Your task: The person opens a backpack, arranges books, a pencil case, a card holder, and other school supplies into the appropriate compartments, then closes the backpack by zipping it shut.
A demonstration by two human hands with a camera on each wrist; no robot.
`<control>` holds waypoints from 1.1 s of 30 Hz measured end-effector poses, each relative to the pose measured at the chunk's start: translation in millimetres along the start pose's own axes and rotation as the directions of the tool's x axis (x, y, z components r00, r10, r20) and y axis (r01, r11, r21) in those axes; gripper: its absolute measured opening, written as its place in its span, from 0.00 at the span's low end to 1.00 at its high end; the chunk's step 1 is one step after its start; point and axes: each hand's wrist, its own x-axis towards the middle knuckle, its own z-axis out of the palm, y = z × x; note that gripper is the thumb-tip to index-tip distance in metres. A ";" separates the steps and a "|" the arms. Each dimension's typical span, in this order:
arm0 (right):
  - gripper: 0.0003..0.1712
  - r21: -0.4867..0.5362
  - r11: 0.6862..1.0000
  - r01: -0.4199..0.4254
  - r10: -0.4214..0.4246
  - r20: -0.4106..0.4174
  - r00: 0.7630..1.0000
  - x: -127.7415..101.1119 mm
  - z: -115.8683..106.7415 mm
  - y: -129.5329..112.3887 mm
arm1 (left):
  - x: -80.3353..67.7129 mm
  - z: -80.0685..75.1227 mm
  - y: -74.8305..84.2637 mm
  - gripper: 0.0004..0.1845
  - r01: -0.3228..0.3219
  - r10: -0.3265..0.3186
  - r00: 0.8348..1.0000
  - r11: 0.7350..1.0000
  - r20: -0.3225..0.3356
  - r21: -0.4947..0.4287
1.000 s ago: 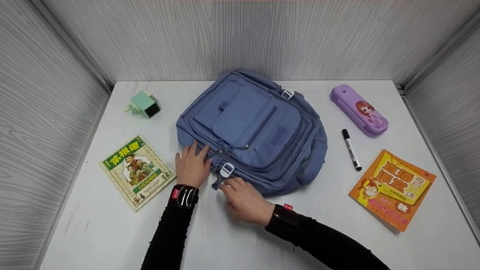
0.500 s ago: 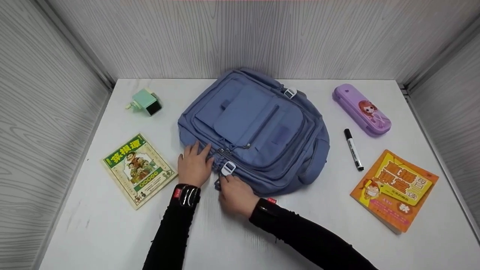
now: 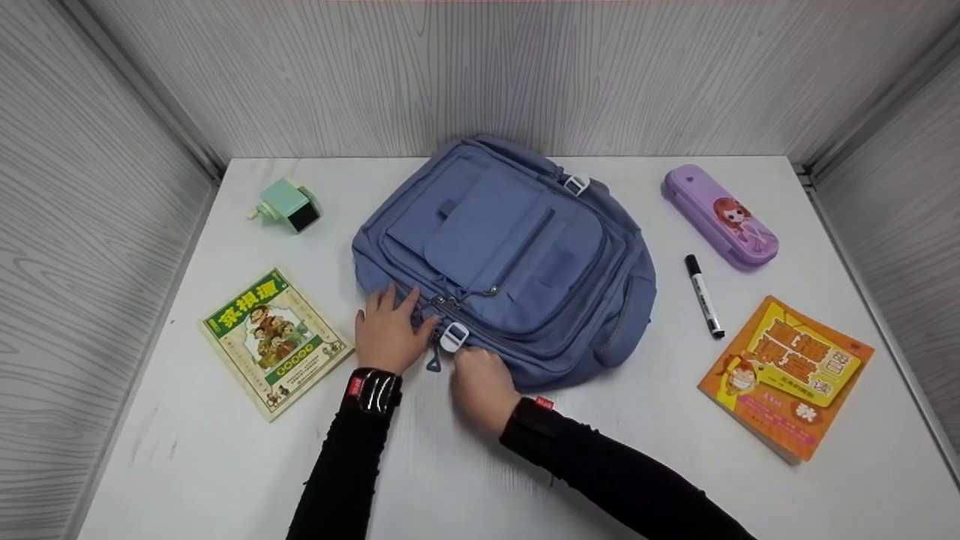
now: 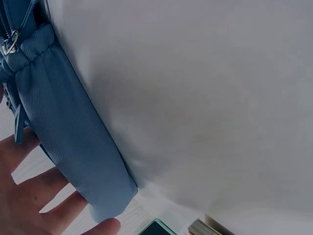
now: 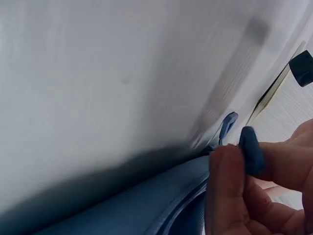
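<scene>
A blue backpack [image 3: 487, 225] lies on the white table, front pocket facing up. My left hand [image 3: 386, 337] rests on its near left side, fingers straight and spread. In the left wrist view those fingers touch the gathered side pocket [image 4: 73, 122]. With curled fingers, my right hand [image 3: 484, 390] sits at the near edge, just right of the white strap buckle [image 3: 454, 337]. The right wrist view shows it pinching a blue zipper pull [image 5: 252, 149] between thumb and finger. A second pull with a triangular loop [image 3: 433, 365] hangs loose between the hands.
Left of the bag are a green pencil sharpener [image 3: 287, 204] and a green-and-cream book [image 3: 276, 341]. To the right lie a purple pencil case [image 3: 720, 214], a black-and-white marker [image 3: 703, 296] and an orange book [image 3: 787, 379]. Panel walls [image 3: 495, 82] enclose the table's back and sides.
My right hand has left the triangular loop and moved slightly right, its fingers now curled in more tightly. My left thumb has shifted toward the buckle. The bag has stayed put.
</scene>
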 end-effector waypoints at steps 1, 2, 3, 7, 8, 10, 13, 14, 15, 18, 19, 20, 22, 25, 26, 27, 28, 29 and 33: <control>0.03 -0.003 1.000 0.004 -0.004 -0.005 1.000 -0.7 -0.6 1.3 | 0.3 0.0 0.7 0.35 0.007 -0.007 1.000 1.000 0.012 0.000; 0.02 -0.001 1.000 0.003 -0.003 -0.006 1.000 -1.6 -2.1 2.3 | 0.5 -0.1 1.4 0.36 0.014 -0.014 1.000 1.000 0.024 0.000; 0.02 0.009 1.000 0.001 -0.001 -0.007 1.000 -2.6 -3.6 3.4 | 0.9 -0.1 2.1 0.37 0.020 -0.020 0.999 1.000 0.032 0.002; 0.05 0.075 0.997 -0.010 0.011 -0.013 1.000 -10.1 -11.5 10.9 | 1.2 -0.3 3.4 0.39 0.033 -0.033 0.998 0.999 0.049 0.015; 0.06 0.094 0.995 -0.014 0.016 -0.014 1.000 -13.0 -14.4 13.3 | 1.0 -0.4 3.5 0.39 0.032 -0.033 0.998 0.999 0.052 0.019; 0.07 0.125 0.992 -0.015 0.017 -0.018 1.000 -19.5 -19.2 19.9 | 0.6 -0.6 3.4 0.41 0.031 -0.033 0.998 0.999 0.062 0.032; 0.09 0.157 0.987 -0.016 0.019 -0.017 1.000 -29.4 -27.1 30.0 | 0.2 -0.7 2.5 0.43 0.031 -0.034 0.997 0.999 0.074 0.042; 0.10 0.165 0.986 -0.013 0.017 -0.022 1.000 -32.7 -29.5 33.3 | 0.2 -0.7 2.3 0.43 0.029 -0.032 0.997 0.999 0.075 0.045; 0.10 0.173 0.985 -0.009 0.015 -0.030 0.999 -36.0 -31.6 36.5 | 0.3 -0.8 2.0 0.43 0.028 -0.031 0.997 0.999 0.075 0.045; 0.10 0.188 0.982 -0.004 0.013 -0.050 0.999 -45.3 -37.8 44.6 | 0.8 -0.3 0.9 0.43 0.029 -0.031 0.997 0.999 0.072 0.035; 0.10 0.188 0.982 -0.005 0.015 -0.055 0.998 -48.1 -39.8 46.8 | 1.1 0.0 0.7 0.43 0.029 -0.032 0.997 0.999 0.073 0.034; 0.10 0.188 0.982 -0.013 0.023 -0.050 0.998 -50.9 -42.0 49.0 | 1.4 0.3 0.7 0.43 0.031 -0.034 0.997 0.999 0.075 0.031; 0.09 0.187 0.982 -0.029 0.037 -0.041 0.998 -56.2 -46.3 52.9 | 1.9 1.4 0.2 0.43 0.036 -0.038 0.996 0.999 0.079 0.028; 0.09 0.184 0.982 -0.043 0.051 -0.040 0.998 -64.0 -52.2 58.8 | 2.1 2.6 -0.1 0.43 0.037 -0.039 0.996 0.999 0.082 0.026; 0.09 0.184 0.982 -0.042 0.051 -0.046 0.998 -66.5 -53.9 61.1 | 2.1 2.8 -0.1 0.43 0.037 -0.039 0.996 0.999 0.080 0.023; 0.09 0.184 0.982 -0.039 0.049 -0.052 0.997 -68.9 -55.3 63.6 | 2.0 3.1 -0.1 0.43 0.037 -0.038 0.996 0.999 0.080 0.021; 0.09 0.183 0.983 -0.035 0.047 -0.063 0.997 -71.3 -57.0 66.2 | 1.9 3.1 0.1 0.42 0.037 -0.038 0.996 0.999 0.081 0.017; 0.09 0.183 0.982 -0.035 0.049 -0.072 0.996 -73.5 -58.4 68.9 | 1.8 3.1 0.2 0.42 0.037 -0.038 0.996 0.999 0.079 0.013; 0.09 0.189 0.981 -0.053 0.074 -0.108 0.991 -80.4 -65.7 81.1 | 2.1 3.1 1.0 0.41 0.035 -0.035 0.997 0.999 0.071 -0.006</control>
